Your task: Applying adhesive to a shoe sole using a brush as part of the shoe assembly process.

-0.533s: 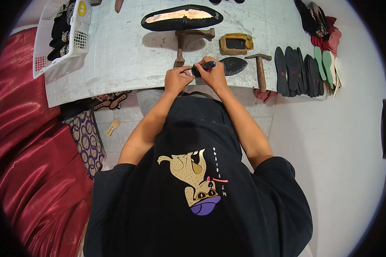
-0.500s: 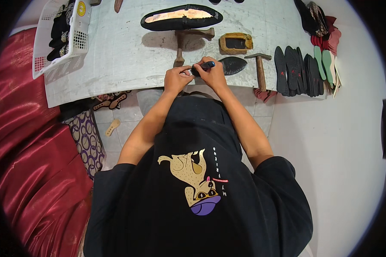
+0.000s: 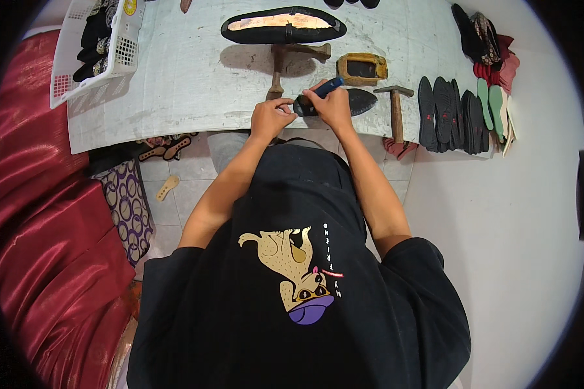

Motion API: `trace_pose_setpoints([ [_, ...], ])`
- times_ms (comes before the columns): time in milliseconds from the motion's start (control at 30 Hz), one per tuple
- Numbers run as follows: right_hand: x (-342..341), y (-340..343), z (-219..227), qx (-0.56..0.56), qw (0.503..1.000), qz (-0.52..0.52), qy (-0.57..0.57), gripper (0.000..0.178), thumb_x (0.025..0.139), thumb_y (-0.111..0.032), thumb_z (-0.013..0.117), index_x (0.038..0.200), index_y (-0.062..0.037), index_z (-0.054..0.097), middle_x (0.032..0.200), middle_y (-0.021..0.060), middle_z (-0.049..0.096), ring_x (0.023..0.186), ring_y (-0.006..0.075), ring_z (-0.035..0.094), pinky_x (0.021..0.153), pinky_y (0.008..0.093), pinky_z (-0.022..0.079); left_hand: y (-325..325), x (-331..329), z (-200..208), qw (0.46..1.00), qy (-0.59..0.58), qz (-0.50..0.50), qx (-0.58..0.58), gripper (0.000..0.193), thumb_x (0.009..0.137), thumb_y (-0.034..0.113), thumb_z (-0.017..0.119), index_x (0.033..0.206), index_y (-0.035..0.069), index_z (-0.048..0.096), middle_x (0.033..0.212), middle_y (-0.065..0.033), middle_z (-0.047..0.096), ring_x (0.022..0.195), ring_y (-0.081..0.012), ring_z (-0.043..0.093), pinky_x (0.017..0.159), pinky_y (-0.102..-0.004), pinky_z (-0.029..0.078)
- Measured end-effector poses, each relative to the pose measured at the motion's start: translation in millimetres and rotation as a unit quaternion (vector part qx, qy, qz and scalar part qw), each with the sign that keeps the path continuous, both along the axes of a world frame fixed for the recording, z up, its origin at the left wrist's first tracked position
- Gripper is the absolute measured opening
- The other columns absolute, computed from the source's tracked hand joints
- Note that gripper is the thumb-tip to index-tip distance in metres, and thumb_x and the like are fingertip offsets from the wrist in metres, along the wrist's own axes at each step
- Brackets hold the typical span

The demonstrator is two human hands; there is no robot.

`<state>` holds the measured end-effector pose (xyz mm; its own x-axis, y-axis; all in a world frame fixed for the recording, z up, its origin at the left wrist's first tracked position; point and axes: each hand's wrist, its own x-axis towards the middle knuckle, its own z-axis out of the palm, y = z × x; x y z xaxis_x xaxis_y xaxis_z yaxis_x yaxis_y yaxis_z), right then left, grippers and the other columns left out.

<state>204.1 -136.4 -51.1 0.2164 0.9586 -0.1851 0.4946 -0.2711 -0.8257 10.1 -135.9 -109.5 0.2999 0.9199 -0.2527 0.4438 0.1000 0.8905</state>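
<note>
A black shoe sole (image 3: 363, 101), pointed at its right end, lies along the near edge of the table. My left hand (image 3: 272, 118) is closed at its left, rounded end, with thumb and forefinger against the rim. In my right hand (image 3: 333, 108) is a dark blue marker pen (image 3: 331, 85), leaning with its upper end to the right. That hand covers the middle of the sole, and the pen's lower end is hidden by the fingers. Just beyond stands a metal shoe anvil (image 3: 278, 71), with a black shoe (image 3: 282, 27) behind it.
To the right lie a hammer (image 3: 396, 113) and a yellowish block-shaped container (image 3: 362, 68) with a dark middle. Several black insoles (image 3: 442, 110) and green ones (image 3: 496, 107) line the right edge. A white basket (image 3: 124, 52) of shoes stands at the left, beside red cloth (image 3: 58, 214).
My right hand has moved a little to the right along the sole, and the pen now tilts further up. The left hand stays at the rounded end. The whole view has shifted slightly.
</note>
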Motion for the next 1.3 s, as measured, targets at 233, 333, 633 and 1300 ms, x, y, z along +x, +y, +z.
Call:
trace_pose_setpoints([
  [233, -2.1, -4.6, -3.0, 0.041, 0.997, 0.064, 0.002, 0.026, 0.083, -0.022, 0.084, 0.084, 0.0023, 0.075, 0.066, 0.0168, 0.069, 0.054, 0.0240, 0.064, 0.056, 0.0383, 0.050, 1.6, 0.7, 0.4, 1.000, 0.013, -0.006, -0.003, 0.037, 0.077, 0.015, 0.089, 0.112, 0.007, 0.080, 0.080, 0.0005, 0.074, 0.071, -0.0107, 0.073, 0.069, -0.0266, 0.054],
  [333, 3.1, -2.1, -0.4, -0.019, 0.994, 0.109, -0.017, 0.028, 0.083, -0.023, 0.085, 0.082, 0.0030, 0.076, 0.064, 0.0177, 0.067, 0.054, 0.0252, 0.064, 0.056, 0.0398, 0.050, 0.7, 0.5, 0.8, 1.000, 0.001, -0.001, -0.022, 0.036, 0.077, 0.014, 0.089, 0.111, 0.007, 0.080, 0.079, 0.0005, 0.074, 0.070, -0.0104, 0.073, 0.069, -0.0266, 0.054],
  [633, 4.4, 5.3, 1.1, 0.008, 0.999, 0.046, -0.006, 0.030, 0.082, -0.023, 0.085, 0.079, 0.0049, 0.075, 0.067, 0.0201, 0.071, 0.063, 0.0314, 0.073, 0.060, 0.0394, 0.055, 4.8, -4.8, -3.5, 1.000, -0.003, -0.023, -0.015, 0.037, 0.077, 0.019, 0.082, 0.113, 0.014, 0.081, 0.080, -0.0008, 0.076, 0.070, -0.0198, 0.073, 0.072, -0.0338, 0.057],
  [1300, 4.4, 12.2, 8.5, -0.002, 0.998, 0.052, -0.021, 0.027, 0.083, -0.022, 0.083, 0.082, 0.0044, 0.077, 0.070, 0.0228, 0.071, 0.068, 0.0383, 0.074, 0.065, 0.0427, 0.057, 12.9, -11.6, 2.7, 0.993, 0.012, -0.073, -0.096, 0.053, 0.071, 0.016, 0.079, 0.124, 0.017, 0.079, 0.074, -0.0007, 0.074, 0.064, -0.0132, 0.067, 0.071, -0.0290, 0.055],
])
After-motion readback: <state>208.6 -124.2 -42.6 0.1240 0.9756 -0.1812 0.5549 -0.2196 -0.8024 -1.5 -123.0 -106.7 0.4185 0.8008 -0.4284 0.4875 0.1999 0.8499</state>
